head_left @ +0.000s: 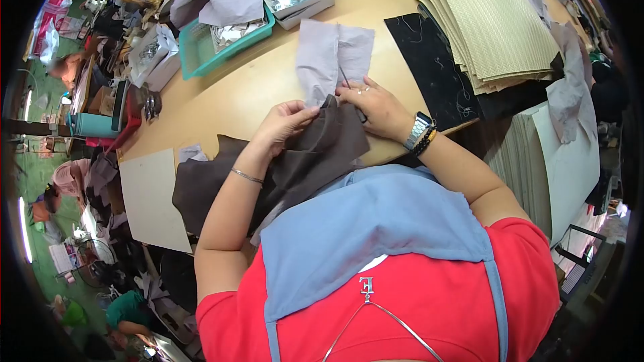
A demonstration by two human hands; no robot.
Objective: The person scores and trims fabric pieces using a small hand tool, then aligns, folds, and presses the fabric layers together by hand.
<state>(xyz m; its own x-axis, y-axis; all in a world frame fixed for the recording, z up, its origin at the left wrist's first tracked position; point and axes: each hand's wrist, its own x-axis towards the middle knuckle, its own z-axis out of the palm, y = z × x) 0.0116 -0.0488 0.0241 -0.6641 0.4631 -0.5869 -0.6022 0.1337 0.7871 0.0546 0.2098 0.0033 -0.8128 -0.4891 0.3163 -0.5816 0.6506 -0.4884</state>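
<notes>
A dark brown piece of fabric (329,134) hangs over the table's front edge and spreads to the left under my forearm. My left hand (285,124) is closed, pinching the upper edge of this fabric between thumb and fingers. Close beside it, my right hand (379,107) is closed around a slim pointed tool (345,78) with a dark handle; its exact kind is hard to make out. The right fingertips also meet the brown fabric's edge. Just beyond both hands, a pale lilac-grey cloth (320,57) lies on the table, partly under the fingers.
A teal basket (194,60) and a white box (325,1) of small shiny pieces stand at the back left. On the right, a stack of cream textured sheets (493,27) rests by a black sheet (429,60). A pale board (155,198) is at the left edge.
</notes>
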